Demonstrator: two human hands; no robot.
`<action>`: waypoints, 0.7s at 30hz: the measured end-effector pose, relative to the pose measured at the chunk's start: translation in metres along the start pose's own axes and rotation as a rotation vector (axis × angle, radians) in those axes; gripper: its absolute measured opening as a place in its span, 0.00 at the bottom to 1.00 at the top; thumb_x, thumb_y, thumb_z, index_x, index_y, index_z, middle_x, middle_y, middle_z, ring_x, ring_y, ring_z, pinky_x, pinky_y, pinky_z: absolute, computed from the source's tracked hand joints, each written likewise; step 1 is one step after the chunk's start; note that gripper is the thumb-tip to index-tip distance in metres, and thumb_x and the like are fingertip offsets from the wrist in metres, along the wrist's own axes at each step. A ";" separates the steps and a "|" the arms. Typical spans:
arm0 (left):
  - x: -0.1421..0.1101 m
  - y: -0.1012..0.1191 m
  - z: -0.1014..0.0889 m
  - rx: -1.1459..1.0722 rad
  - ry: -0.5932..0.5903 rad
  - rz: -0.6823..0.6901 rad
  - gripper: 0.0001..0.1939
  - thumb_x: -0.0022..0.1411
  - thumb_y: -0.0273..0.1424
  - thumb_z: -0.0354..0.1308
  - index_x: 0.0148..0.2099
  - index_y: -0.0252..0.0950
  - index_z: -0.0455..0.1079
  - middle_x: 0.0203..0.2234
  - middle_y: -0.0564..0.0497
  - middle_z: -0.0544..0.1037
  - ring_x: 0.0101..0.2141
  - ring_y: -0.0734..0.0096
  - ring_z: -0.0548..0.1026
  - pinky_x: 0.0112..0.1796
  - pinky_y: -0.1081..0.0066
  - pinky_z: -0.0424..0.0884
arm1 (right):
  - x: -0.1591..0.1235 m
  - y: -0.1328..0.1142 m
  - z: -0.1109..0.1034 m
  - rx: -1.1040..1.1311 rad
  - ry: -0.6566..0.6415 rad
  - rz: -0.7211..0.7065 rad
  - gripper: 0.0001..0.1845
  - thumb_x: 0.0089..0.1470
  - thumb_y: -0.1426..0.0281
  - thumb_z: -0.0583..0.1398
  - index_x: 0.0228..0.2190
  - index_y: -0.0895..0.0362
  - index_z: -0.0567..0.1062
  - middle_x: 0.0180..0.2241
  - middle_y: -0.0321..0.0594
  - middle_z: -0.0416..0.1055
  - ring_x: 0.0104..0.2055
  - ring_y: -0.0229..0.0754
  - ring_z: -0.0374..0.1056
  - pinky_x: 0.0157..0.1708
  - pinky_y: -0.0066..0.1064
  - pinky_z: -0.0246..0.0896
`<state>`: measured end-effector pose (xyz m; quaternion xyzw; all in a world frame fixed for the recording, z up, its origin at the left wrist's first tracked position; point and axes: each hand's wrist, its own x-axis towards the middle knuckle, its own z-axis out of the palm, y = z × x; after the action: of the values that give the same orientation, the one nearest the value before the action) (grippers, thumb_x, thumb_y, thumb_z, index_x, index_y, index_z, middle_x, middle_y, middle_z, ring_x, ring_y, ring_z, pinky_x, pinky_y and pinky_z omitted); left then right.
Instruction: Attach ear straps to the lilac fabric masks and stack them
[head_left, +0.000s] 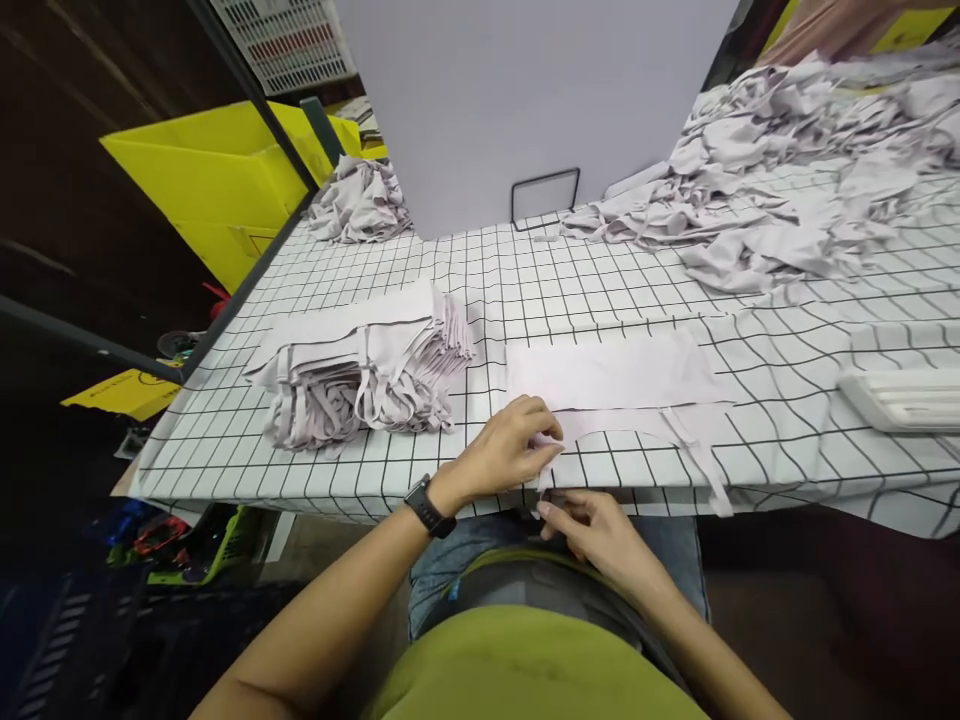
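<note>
Green shirt (517, 672), strap (544, 474) seemingly between left fingers (541, 459)

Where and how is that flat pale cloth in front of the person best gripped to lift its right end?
Probably by the loose strap at the right end of the cloth, pinched from the near side: its tip hangs past the near edge of the table, so finger and thumb could likely close on both faces, while the broad part lies flat.
</note>
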<state>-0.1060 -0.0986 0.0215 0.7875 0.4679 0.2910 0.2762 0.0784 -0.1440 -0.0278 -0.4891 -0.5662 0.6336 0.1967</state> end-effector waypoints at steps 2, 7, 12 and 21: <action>-0.005 -0.002 0.008 0.031 -0.026 0.024 0.01 0.65 0.25 0.61 0.38 0.34 0.72 0.36 0.47 0.74 0.40 0.65 0.71 0.43 0.68 0.69 | 0.006 0.003 0.006 -0.011 0.006 -0.042 0.24 0.55 0.50 0.61 0.25 0.59 0.76 0.21 0.38 0.73 0.17 0.34 0.55 0.19 0.28 0.51; -0.007 -0.009 0.015 0.114 -0.028 0.071 0.02 0.67 0.26 0.59 0.39 0.35 0.71 0.37 0.47 0.73 0.41 0.64 0.70 0.45 0.67 0.68 | -0.010 0.003 0.004 -0.115 0.078 -0.155 0.22 0.52 0.49 0.63 0.23 0.56 0.74 0.20 0.33 0.62 0.25 0.39 0.56 0.28 0.30 0.53; -0.007 -0.013 0.016 0.169 -0.034 0.103 0.03 0.69 0.29 0.59 0.40 0.37 0.69 0.39 0.47 0.73 0.41 0.63 0.69 0.45 0.65 0.67 | -0.049 0.004 -0.009 -0.144 -0.054 -0.090 0.29 0.61 0.45 0.53 0.22 0.55 0.71 0.23 0.36 0.65 0.28 0.41 0.60 0.30 0.31 0.56; -0.007 -0.015 0.019 0.189 -0.002 0.122 0.02 0.68 0.28 0.59 0.40 0.37 0.69 0.39 0.47 0.73 0.41 0.62 0.69 0.46 0.64 0.67 | -0.040 0.030 -0.017 -0.384 0.371 -0.188 0.25 0.52 0.50 0.61 0.42 0.55 0.81 0.36 0.46 0.77 0.31 0.48 0.70 0.37 0.41 0.66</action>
<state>-0.1034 -0.1022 -0.0035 0.8373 0.4441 0.2613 0.1826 0.1194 -0.1754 -0.0370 -0.5705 -0.6728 0.3935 0.2587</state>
